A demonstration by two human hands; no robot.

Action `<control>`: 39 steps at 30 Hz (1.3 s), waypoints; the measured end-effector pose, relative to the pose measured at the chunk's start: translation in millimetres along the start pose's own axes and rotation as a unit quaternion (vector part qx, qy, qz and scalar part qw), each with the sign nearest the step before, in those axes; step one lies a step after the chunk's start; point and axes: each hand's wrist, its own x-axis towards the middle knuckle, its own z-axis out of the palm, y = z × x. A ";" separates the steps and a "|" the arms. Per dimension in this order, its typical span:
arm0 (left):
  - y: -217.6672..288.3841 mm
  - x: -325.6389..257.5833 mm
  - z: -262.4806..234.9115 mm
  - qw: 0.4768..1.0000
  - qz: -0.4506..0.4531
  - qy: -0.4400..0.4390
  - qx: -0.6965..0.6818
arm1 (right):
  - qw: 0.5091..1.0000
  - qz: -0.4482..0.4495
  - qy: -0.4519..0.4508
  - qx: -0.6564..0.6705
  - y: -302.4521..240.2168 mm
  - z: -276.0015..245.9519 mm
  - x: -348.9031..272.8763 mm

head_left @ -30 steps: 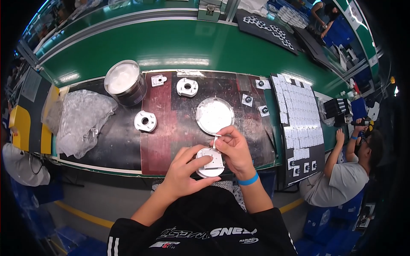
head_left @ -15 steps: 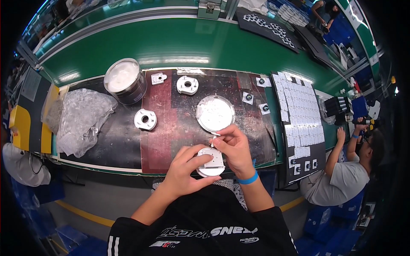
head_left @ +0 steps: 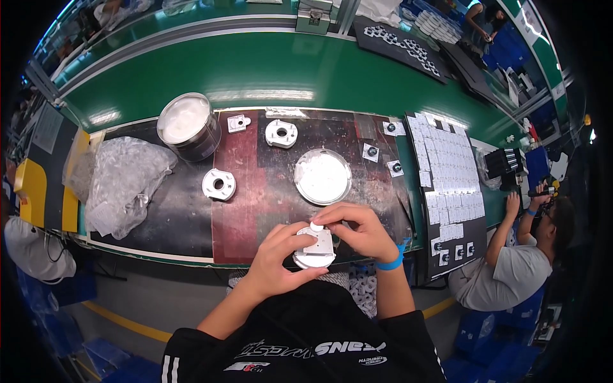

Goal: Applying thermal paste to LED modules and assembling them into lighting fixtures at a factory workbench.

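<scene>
My left hand (head_left: pixel 280 256) is closed around a white plastic part (head_left: pixel 315 260) with a rounded lower end, close to the table's front edge. Its thumb grips the near end while the fingers lie over the left side and top. At the far end of that part, my right hand (head_left: pixel 363 231) has its fingertips closed on a small white round piece (head_left: pixel 316 227). The piece touches the part or sits just over it; I cannot tell which. Just beyond my hands lies a shallow round dish (head_left: pixel 324 177) of white material.
Two white ring-shaped parts (head_left: pixel 218 184) and a small white plate (head_left: pixel 239 123) lie left of the dish. Farther left stand a tub (head_left: pixel 189 127) and a clear plastic bag (head_left: pixel 124 185). A black board with white pieces (head_left: pixel 450 172) lies right, beside a co-worker (head_left: pixel 520 262).
My right hand has moved slightly nearer, bringing the small white round piece down to the far end of the part. My left hand keeps its hold almost in place.
</scene>
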 end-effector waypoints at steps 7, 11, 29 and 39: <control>-4.8 0.5 3.5 1.000 0.007 0.000 0.013 | 0.995 0.042 0.046 0.081 11.8 8.2 -8.0; -1.4 16.9 -1.5 0.999 -0.027 0.029 0.034 | 0.965 0.040 0.182 0.183 32.3 13.1 -29.5; -206.5 329.7 21.3 0.965 -0.029 0.045 0.256 | 0.915 -0.033 0.328 -0.231 57.4 24.7 -77.0; -254.7 351.1 -28.7 0.917 -0.216 -0.117 0.313 | 0.918 -0.067 0.320 -0.224 54.6 22.5 -72.0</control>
